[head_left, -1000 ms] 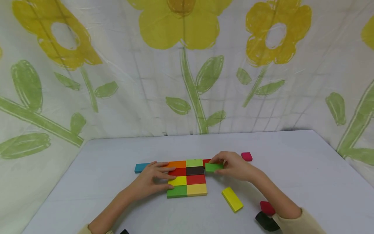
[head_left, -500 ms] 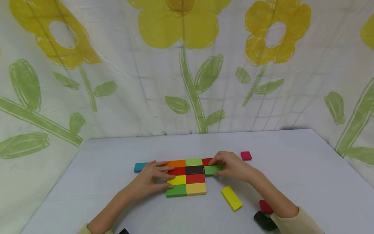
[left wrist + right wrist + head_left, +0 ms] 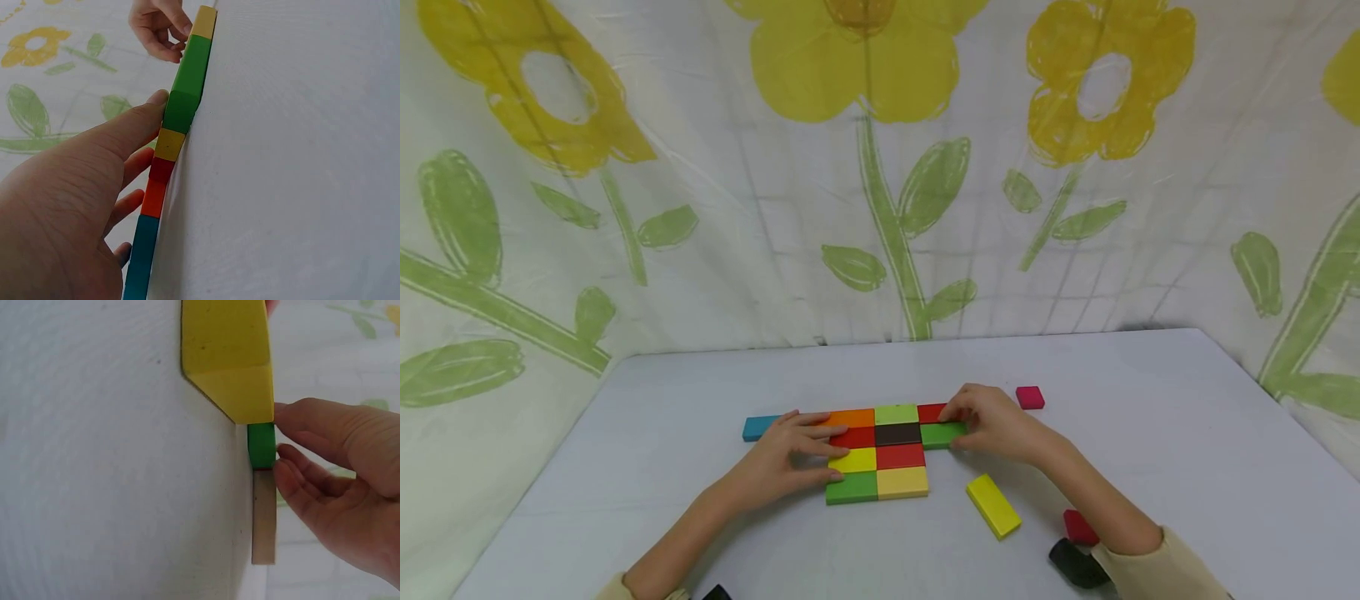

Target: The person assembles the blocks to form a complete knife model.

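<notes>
Flat coloured blocks lie edge to edge on the white table in a pattern. My left hand rests along its left side, fingers extended, fingertips touching a red block, a yellow block and a green block. Between thumb and fingers, my right hand pinches another green block, which sits against the black block and just below a red block. In the right wrist view this green block shows beyond a large yellow block, with my fingertips at its upper edge.
A loose yellow block lies tilted right of the pattern. One crimson block is at the back right, another beside my right forearm. A blue block ends the top row. Flowered cloth hangs behind the table.
My right hand has lowered the green block slightly and brought it left, flush against the black block. The left hand has stayed in place on the pattern.
</notes>
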`<state>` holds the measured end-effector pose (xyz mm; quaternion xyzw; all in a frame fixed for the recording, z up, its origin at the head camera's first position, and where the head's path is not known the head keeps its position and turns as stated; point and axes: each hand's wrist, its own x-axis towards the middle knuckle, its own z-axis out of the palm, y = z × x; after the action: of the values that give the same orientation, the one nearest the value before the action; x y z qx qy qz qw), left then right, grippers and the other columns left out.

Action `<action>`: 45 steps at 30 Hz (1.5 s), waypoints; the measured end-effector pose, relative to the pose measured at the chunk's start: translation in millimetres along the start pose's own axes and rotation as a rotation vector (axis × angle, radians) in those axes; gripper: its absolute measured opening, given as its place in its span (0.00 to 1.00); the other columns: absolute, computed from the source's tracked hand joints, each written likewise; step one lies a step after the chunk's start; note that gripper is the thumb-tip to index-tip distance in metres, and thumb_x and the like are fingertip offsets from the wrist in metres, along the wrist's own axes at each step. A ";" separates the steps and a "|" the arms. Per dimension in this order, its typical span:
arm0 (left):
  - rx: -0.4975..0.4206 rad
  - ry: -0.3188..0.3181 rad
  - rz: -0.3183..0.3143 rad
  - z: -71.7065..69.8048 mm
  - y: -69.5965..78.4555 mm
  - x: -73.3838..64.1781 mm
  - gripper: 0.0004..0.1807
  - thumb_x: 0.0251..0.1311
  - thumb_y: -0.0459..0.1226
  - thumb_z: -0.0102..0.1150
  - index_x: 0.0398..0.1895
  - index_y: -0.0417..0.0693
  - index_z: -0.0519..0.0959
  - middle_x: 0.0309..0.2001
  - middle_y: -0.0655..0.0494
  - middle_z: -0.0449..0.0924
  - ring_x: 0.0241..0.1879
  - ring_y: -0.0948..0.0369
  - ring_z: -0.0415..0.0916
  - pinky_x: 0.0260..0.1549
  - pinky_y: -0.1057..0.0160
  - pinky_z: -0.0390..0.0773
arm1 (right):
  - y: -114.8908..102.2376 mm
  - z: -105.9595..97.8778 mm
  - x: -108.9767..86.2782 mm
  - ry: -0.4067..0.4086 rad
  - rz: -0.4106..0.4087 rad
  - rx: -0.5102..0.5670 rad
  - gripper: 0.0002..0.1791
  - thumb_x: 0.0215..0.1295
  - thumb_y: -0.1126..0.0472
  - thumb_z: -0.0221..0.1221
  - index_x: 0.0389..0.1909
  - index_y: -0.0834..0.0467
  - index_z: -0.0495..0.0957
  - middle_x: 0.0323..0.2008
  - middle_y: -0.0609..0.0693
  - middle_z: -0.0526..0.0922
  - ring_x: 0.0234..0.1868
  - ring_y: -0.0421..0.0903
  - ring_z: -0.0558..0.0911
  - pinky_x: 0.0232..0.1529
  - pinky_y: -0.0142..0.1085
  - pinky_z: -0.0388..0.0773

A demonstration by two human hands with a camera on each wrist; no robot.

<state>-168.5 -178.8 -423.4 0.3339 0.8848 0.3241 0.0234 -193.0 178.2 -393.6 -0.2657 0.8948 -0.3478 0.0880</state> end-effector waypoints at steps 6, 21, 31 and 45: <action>-0.001 -0.003 -0.007 -0.9 -0.2 -0.4 0.19 0.64 0.51 0.73 0.56 0.58 0.90 0.65 0.54 0.83 0.73 0.40 0.69 0.71 0.23 0.53 | -2.0 0.0 0.6 0.010 0.002 -0.001 0.14 0.60 0.66 0.75 0.47 0.60 0.88 0.43 0.49 0.84 0.40 0.42 0.77 0.40 0.29 0.81; -0.009 0.003 0.004 -2.0 0.0 -1.0 0.19 0.64 0.51 0.73 0.56 0.58 0.90 0.65 0.53 0.83 0.73 0.40 0.69 0.70 0.23 0.54 | -2.1 -1.0 1.5 0.019 0.032 0.002 0.15 0.60 0.65 0.75 0.49 0.59 0.88 0.44 0.48 0.84 0.43 0.44 0.79 0.43 0.31 0.82; -0.004 0.006 0.019 0.9 0.0 -0.4 0.19 0.64 0.51 0.73 0.55 0.57 0.90 0.65 0.53 0.83 0.73 0.39 0.70 0.70 0.23 0.54 | -0.5 -10.2 -16.5 -0.006 -0.015 0.114 0.18 0.63 0.59 0.74 0.52 0.61 0.85 0.46 0.50 0.86 0.44 0.45 0.81 0.45 0.30 0.83; -0.012 -0.005 0.001 -0.8 2.1 -0.3 0.19 0.64 0.51 0.73 0.56 0.58 0.90 0.65 0.54 0.83 0.73 0.40 0.69 0.70 0.23 0.54 | 0.5 -11.3 -49.8 -0.171 0.065 0.304 0.22 0.60 0.62 0.76 0.50 0.60 0.78 0.36 0.50 0.80 0.38 0.45 0.79 0.39 0.31 0.82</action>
<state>-167.2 -178.3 -421.5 0.3347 0.8827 0.3286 0.0274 -155.2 211.7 -386.9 -0.2492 0.8293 -0.4519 0.2142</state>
